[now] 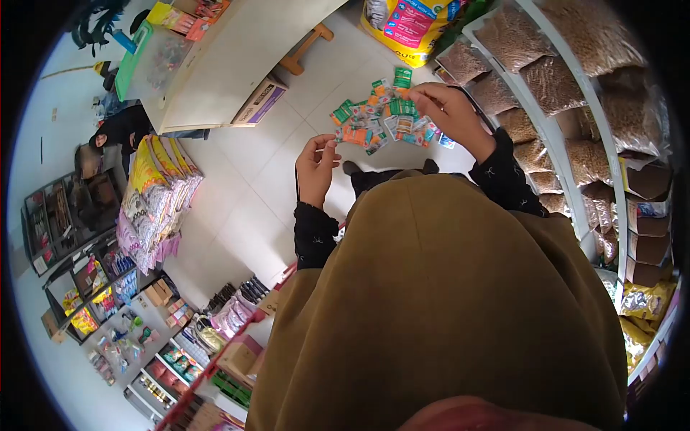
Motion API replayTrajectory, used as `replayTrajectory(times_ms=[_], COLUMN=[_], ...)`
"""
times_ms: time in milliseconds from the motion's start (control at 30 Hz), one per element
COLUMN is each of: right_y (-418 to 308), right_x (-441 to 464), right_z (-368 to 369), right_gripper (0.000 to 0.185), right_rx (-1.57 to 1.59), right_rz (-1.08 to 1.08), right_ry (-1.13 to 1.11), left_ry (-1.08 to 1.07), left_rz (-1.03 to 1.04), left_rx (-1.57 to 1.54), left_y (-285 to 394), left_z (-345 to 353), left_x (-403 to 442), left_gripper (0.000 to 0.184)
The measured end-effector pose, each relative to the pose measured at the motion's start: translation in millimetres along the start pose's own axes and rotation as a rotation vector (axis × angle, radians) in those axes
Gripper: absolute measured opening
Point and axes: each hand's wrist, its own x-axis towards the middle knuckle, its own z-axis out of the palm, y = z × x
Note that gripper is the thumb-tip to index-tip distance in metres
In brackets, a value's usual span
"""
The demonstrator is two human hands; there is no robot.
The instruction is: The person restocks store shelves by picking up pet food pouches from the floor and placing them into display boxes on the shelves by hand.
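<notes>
- Pile of packets [388,118]: small, flat, shiny packets, mostly green, orange and white; lying loose on the pale tiled floor [237,161], overlapping at mixed angles, a few sticking out at the edges.
- One green packet [403,77] at the far edge of the pile; a blue-and-white one [446,141] at the near right edge.
- Left hand [316,169]: just left of the pile, fingers loosely bent, thumb a little apart from them, about half open; no packet clearly in it.
- Right hand [453,118]: reaches over the right side of the pile, fingers bent down toward the green packets; how far the grip is closed, and whether it touches or has hold of one, cannot tell.
- Both wrists in black patterned sleeves; olive cloth [445,287] on the near side of the pile.
- Yellow bag [410,29] with pink and blue print: beyond the pile.
- Shelves [564,122] with clear bags of brown pellets: right of the pile.
- Pale table [237,50], cardboard box [260,103] under its edge: left of and beyond the pile.
- Stacked sacks [154,197]: well left of the pile; person in dark clothes [129,129] behind them.
</notes>
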Motion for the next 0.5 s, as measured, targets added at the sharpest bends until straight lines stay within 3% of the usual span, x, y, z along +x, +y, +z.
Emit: replayTrajectory(times_ms=[133, 200, 333, 500], right_y=[10.0, 26.5, 55.0, 117.4], right_x=[27.0, 37.8, 58.7, 75.9], right_z=[55.4, 87.0, 143.0, 188.5], right_gripper=[0.019, 0.018, 0.016, 0.017], right_rx=[0.052, 0.030, -0.063, -0.038], right_rz=[0.090, 0.204, 0.234, 0.405], right_ry=[0.038, 0.007, -0.092, -0.121], left_ry=[-0.052, -0.066, -0.115, -0.260], left_rz=[-0.009, -0.030, -0.110, -0.217], left_rx=[0.042, 0.073, 0.106, 0.129], left_y=[-8.8, -21.1, -61.1, -136.0], left_z=[-52.4, -76.6, -109.4, -106.0], left_x=[49.9, 72.8, 119.2, 160.3], left_gripper=[0.022, 0.022, 0.022, 0.021])
